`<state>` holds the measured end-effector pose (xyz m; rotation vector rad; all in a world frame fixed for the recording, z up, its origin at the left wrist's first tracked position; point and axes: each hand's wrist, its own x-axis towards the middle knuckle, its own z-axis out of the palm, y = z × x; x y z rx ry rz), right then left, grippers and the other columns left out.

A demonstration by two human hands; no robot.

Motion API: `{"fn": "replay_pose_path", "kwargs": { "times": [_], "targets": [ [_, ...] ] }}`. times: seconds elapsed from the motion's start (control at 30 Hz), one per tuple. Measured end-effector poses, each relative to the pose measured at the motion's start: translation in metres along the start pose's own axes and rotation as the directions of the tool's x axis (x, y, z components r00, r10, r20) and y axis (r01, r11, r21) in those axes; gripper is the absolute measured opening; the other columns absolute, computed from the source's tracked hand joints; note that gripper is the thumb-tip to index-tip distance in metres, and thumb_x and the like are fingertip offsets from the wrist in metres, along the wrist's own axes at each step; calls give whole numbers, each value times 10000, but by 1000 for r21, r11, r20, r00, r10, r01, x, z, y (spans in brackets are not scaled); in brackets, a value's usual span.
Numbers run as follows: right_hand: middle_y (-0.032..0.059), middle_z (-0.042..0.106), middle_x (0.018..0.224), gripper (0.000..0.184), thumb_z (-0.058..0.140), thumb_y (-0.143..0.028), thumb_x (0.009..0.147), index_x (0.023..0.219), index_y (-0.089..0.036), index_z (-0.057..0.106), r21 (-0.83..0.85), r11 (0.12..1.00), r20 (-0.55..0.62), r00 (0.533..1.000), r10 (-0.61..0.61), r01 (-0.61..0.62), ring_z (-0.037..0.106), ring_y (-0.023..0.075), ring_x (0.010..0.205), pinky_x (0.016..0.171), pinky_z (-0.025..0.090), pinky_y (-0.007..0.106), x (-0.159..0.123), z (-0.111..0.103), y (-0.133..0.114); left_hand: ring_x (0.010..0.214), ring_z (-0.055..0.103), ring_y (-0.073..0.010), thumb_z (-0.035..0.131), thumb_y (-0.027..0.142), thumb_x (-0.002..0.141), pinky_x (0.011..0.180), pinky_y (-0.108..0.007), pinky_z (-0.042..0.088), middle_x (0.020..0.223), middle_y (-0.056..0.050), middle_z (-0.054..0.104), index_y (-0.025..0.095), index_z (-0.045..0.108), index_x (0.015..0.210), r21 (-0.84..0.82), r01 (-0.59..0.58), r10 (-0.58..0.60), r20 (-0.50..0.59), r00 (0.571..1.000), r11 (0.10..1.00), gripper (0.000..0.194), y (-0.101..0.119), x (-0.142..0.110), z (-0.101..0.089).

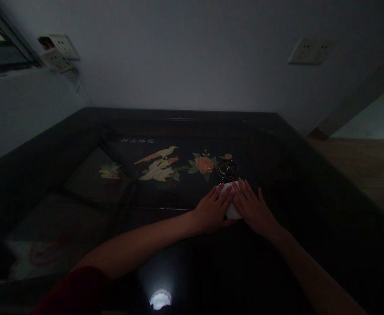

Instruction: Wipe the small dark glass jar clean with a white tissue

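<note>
A folded white sheet (234, 211), paper or cloth I cannot tell, lies on the dark glossy tabletop (192, 262). My left hand (213, 211) rests flat on its left side, fingers stretched toward the upper right. From the right, my right hand (252, 208) presses on the same sheet with its fingers apart. Both hands lie close together and partly cover the sheet. Just beyond the fingertips is a dark, shiny round shape (227, 169) on the panel. To its left is a pink flower decoration (204, 165) with green leaves.
Farther left, the panel bears a pale bird decoration (160, 154) and pale lettering (137, 141). A lamp's bright reflection (160, 300) shows near the bottom. Behind stands a pale wall with a socket plate (311, 51) at right and more sockets (60, 51) at left.
</note>
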<state>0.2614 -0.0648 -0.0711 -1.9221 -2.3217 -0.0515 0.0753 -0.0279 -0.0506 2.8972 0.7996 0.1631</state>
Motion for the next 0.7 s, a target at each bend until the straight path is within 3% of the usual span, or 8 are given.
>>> {"fn": "replay_pose_path", "kwargs": {
  "times": [0.17,0.33,0.43,0.53,0.6,0.7],
  "targets": [
    [152,211,1548,577,152,-397,979,1470,-117,265,-67,998,72,997,7,-2,143,315,1436,1079,220,628,-1,-5,-2,1431,94,-319,373,576,914,1152,-425,129,1544,-165,174,62,206,1467,6,13,-13,35,999,1000,773,2,0,-4],
    [132,249,1543,587,141,-446,976,1466,-159,287,-28,999,75,997,17,-15,167,318,1432,1071,231,630,-2,-5,-2,1431,60,-330,386,562,917,1148,-439,146,1548,-192,116,44,175,1470,-67,-13,18,70,997,998,787,1,0,-12],
    [157,347,1498,602,164,-492,968,1420,-160,381,43,997,6,998,65,-65,231,347,1407,1048,253,649,0,-16,-3,1430,93,-333,409,537,920,1132,-485,176,1547,-199,116,78,165,1477,-171,-16,28,64,998,985,761,-8,-4,-26],
    [221,461,1376,629,239,-550,946,1259,-101,548,203,973,-179,973,147,-110,375,361,1318,1051,300,585,3,-40,-12,1421,141,-341,510,419,910,1123,-545,129,1516,-186,262,116,369,1405,-304,-17,27,29,999,953,598,-21,-16,-45],
    [185,519,1278,549,334,-553,931,1170,-131,591,394,919,-278,950,140,-20,473,307,1214,1023,374,482,4,-59,-25,1360,310,-292,492,312,920,1115,-478,199,1441,-157,410,139,528,1273,-511,-22,-17,-71,997,859,395,-29,-27,-53],
    [103,607,1046,403,400,-524,927,975,-189,617,694,708,-251,966,67,131,581,222,976,836,479,340,7,-74,-53,979,588,-192,391,319,944,906,-326,424,1018,-88,654,142,643,933,-884,42,-209,-63,976,465,308,-35,-46,-53]
  ]
}}
